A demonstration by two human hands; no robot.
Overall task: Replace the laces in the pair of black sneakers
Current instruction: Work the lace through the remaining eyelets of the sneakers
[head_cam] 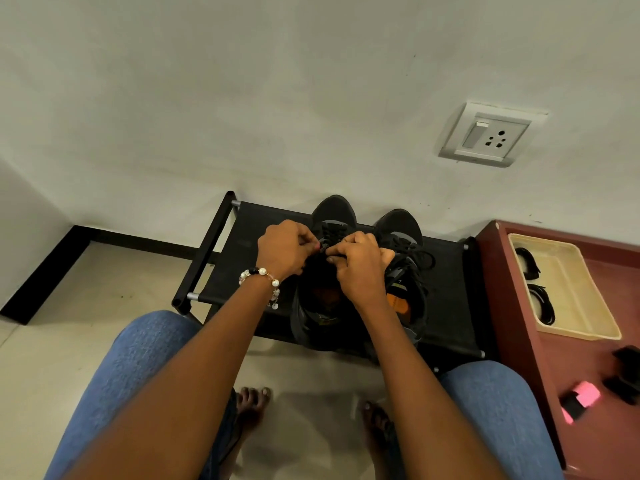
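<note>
Two black sneakers are sitting side by side on a low shoe rack with a taut black fabric shelf and round black tubes joined by silver fittings. Both shoes are matte and rounded at the toe, and both are lying with their long axes running away from the person, toes pointing at the pale wall and heels nearest the knees. The left hand and the right hand are meeting over the left sneaker, fingers curled, each pinching the thin black lace at the eyelets near the tongue. The right sneaker is resting just beside it, its dark laces lying loosely looped and an orange insole showing at its opening. A bracelet of glossy white beads is circling the left wrist. To the right, a smooth reddish-brown table is carrying a shallow cream plastic tray holding coiled black spare laces, with a pink and black object near its front edge. Blue denim is covering both knees.
</note>
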